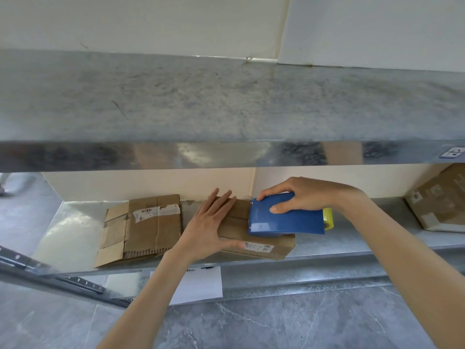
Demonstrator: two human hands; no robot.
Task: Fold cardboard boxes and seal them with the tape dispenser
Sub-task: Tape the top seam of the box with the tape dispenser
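One small cardboard box [259, 244] lies folded on the lower metal shelf [73, 230], and sealing looks under way. The right grip [302, 195] curls round the blue tape dispenser [284, 220], set on the box's top seam, while the left grip [208, 222] presses flat, fingers straight, steadying the box. Just beside it, flattened cardboard [148, 227] is not yet folded. Another closed box [442, 205] sits well apart.

Upper steel shelf [226, 102], scratched, spans 12 o'clock. Blue-white sticker [451, 152] on its front lip, 3 o'clock. Lower shelf [70, 222] at 9 o'clock. Paper sheet [203, 285] beneath it, 6 o'clock. Slotted rail [83, 283], 8 o'clock. Grey marbled floor [302, 323], 5 o'clock.
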